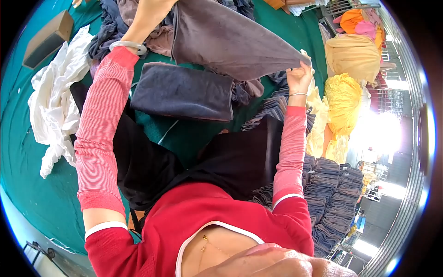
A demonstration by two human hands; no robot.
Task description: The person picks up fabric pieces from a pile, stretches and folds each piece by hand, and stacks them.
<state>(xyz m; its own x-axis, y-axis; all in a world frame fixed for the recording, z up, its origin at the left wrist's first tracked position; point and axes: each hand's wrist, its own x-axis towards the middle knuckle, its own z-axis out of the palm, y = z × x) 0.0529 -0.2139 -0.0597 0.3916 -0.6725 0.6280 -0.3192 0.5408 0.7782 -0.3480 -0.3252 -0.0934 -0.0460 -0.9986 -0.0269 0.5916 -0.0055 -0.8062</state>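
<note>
A grey-brown cloth [226,39] is stretched out between my two hands above the green surface. My left hand [154,9], at the top edge of the view, is partly cut off, and its fingertips are hidden. With pinched fingers my right hand [300,76] holds the cloth's right corner. Just below the cloth lies a folded dark grey cloth [182,92]. Behind and to the left is a heap of loose dark and brownish cloths [108,27].
Crumpled white cloth [57,97] and a cardboard box [48,39] lie on the green sheet [27,194] at left. Stacks of folded dark cloths [330,198] stand at right, near yellow cloth bundles [344,104] and wire racks.
</note>
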